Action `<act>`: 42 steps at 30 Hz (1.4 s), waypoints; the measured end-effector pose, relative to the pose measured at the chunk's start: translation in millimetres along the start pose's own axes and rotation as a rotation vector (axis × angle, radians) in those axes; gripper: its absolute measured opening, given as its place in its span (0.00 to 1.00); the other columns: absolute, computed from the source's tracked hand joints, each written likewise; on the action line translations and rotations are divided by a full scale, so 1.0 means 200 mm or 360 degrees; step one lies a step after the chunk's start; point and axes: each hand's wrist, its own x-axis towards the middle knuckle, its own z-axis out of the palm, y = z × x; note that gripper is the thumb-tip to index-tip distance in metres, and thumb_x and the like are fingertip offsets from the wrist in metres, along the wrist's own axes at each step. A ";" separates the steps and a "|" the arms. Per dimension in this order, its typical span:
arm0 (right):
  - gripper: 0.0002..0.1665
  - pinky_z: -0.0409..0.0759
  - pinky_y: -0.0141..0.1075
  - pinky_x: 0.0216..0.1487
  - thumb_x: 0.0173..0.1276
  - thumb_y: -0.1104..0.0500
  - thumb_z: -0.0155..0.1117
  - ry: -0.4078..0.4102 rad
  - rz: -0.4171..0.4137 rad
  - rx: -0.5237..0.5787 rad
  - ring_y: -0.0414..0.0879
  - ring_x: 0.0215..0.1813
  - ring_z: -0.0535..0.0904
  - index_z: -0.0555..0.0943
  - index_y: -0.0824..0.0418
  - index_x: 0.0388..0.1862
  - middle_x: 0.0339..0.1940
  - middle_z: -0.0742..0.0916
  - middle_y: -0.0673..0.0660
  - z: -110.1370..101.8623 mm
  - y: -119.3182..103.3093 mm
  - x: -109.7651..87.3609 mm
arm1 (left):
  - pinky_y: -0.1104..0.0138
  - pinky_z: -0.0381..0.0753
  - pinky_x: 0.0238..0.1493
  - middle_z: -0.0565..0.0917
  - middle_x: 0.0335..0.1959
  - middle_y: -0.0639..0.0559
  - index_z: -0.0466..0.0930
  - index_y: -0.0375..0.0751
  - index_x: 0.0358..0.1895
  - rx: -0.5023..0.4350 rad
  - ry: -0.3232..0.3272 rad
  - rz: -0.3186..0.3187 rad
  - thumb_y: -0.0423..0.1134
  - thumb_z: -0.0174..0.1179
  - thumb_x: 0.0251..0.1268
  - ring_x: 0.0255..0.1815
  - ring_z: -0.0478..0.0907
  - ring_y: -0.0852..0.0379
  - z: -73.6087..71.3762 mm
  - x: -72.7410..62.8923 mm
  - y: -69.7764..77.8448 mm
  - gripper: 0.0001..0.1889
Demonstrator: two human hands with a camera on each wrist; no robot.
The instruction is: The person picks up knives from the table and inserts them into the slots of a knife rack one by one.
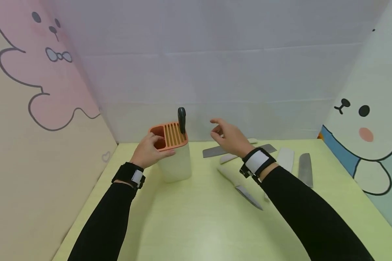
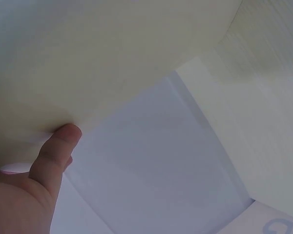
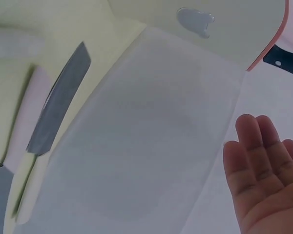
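An off-white knife holder [image 1: 174, 165] with an orange slotted top stands left of centre on the table. My left hand [image 1: 150, 149] grips its near left rim, fingertips inside the open compartment and thumb along the outer wall; that thumb [image 2: 56, 156] shows against the wall in the left wrist view. A black riveted handle [image 1: 181, 119] sticks up from the right end of the slots. Above the table, right of the holder, my right hand [image 1: 232, 137] hangs with loosely bent fingers and nothing in them. Beneath it lies a knife [image 3: 63, 100] with a grey blade and pale handle.
Nearer on the pale yellow table [image 1: 183, 224] rests a small pale-handled knife [image 1: 245, 194]. Further right lie a broad white blade-like piece [image 1: 285, 159] and a grey blade [image 1: 305, 170], partly behind my right sleeve. A white sheet [image 1: 196, 79] closes off the back.
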 end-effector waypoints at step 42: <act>0.19 0.80 0.46 0.48 0.53 0.76 0.68 -0.0357 -0.0189 -0.0737 0.54 0.49 0.81 0.84 0.63 0.44 0.44 0.85 0.56 -0.11 0.69 -0.83 | 0.55 0.78 0.49 0.73 0.52 0.47 0.77 0.36 0.55 -0.0022 -0.0029 0.0000 0.67 0.69 0.44 0.52 0.69 0.47 -0.01 -0.05 0.03 0.43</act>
